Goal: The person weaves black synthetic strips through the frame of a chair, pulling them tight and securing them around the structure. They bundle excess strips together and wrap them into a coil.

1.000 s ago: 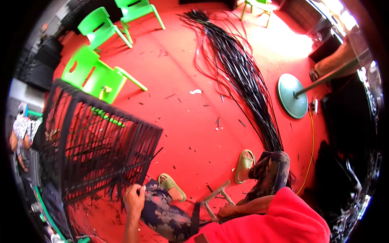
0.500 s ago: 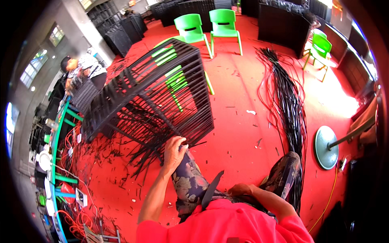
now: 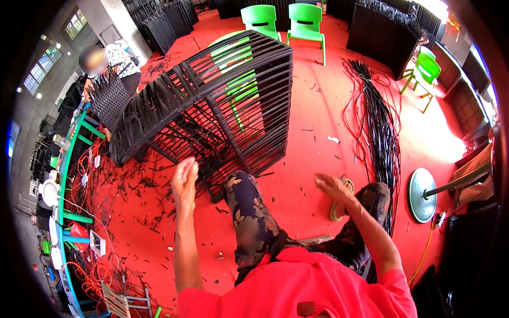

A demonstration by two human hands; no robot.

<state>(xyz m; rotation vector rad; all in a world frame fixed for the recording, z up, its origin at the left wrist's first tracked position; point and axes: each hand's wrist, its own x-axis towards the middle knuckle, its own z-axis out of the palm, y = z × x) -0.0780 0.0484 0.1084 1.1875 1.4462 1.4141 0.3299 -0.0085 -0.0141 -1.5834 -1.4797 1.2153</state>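
Note:
A black furniture frame [image 3: 146, 114], partly wound with flat dark strips, lies tilted on the red floor ahead and left of my knees. Beside its lower near edge is my left hand [image 3: 185, 177], raised with fingers stretched out and nothing visible in them. I cannot tell whether it touches the frame. My right hand [image 3: 331, 185] hovers over the floor near my right knee, its fingers extended and holding nothing I can see. To its right, a long bundle of black strips [image 3: 377, 135] trails along the floor past my leg.
Green chairs [image 3: 306, 22] stand beyond the frame, another green chair [image 3: 427, 68] far right. A round metal stand base [image 3: 422, 195] sits at right. Along the left runs a green-edged bench [image 3: 64, 183], orange cords [image 3: 108, 270] below. A co-worker [image 3: 121, 62] holds a woven black panel [image 3: 108, 95].
My left hand has drawn back from above my knee toward the left. My right hand has risen from my lap, outward and forward. The dark blade-shaped piece by my lap no longer shows.

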